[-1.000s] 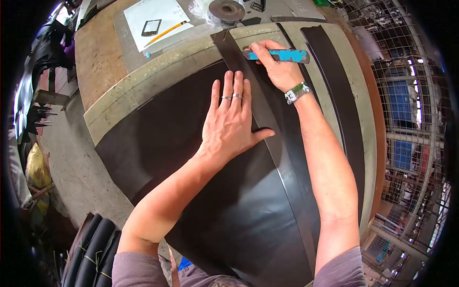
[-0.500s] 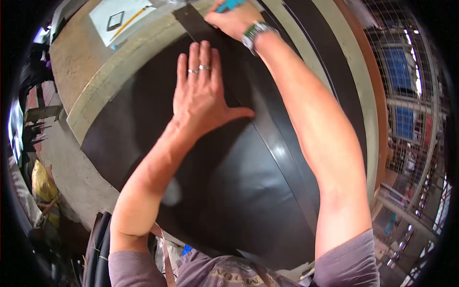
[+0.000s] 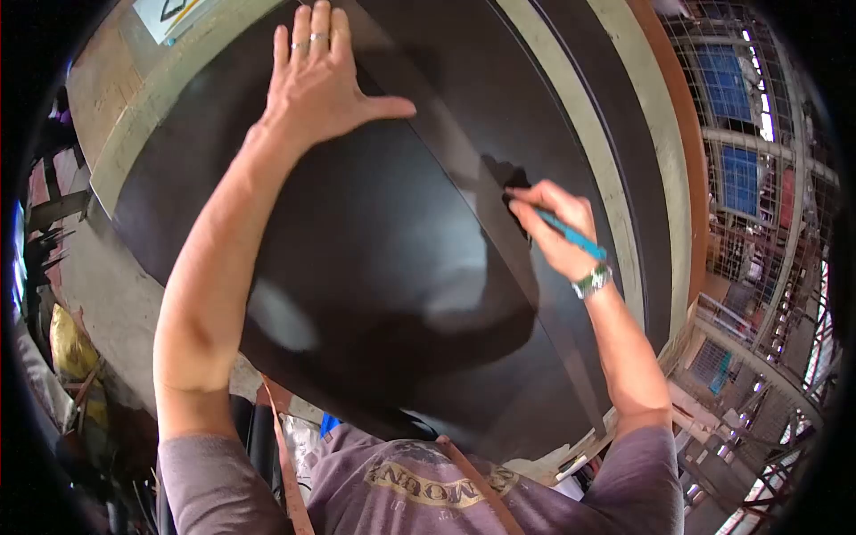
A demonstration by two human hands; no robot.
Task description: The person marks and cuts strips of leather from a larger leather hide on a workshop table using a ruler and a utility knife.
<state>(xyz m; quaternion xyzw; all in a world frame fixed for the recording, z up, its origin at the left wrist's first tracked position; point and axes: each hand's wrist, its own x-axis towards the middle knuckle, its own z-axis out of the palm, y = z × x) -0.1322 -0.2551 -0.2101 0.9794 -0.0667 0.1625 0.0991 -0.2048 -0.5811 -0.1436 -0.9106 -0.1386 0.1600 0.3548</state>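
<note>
My left hand [image 3: 312, 85] lies flat with fingers together and thumb spread, pressing on a large dark, smooth sheet [image 3: 374, 241]. Its thumb reaches onto a long dark straight strip [image 3: 446, 147] that runs diagonally over the sheet. In my right hand [image 3: 560, 223] is a slim teal utility knife [image 3: 581, 239], gripped near its dark front end. That hand is beside the strip's right edge, around the middle of its length, and the blade tip is hidden by the fingers.
A pale table [image 3: 111, 169] with a curved-looking edge lies under the sheet. Another dark strip [image 3: 615, 134] lies along its right side. White paper [image 3: 165, 16] is at the top left. Wire mesh shelving [image 3: 740, 169] stands to the right, and a tape measure [image 3: 283, 446] hangs over my shirt.
My right hand has come from the strip's far end down toward me, with the teal knife still held. My left hand stays flat on the sheet; the whole view has shifted.
</note>
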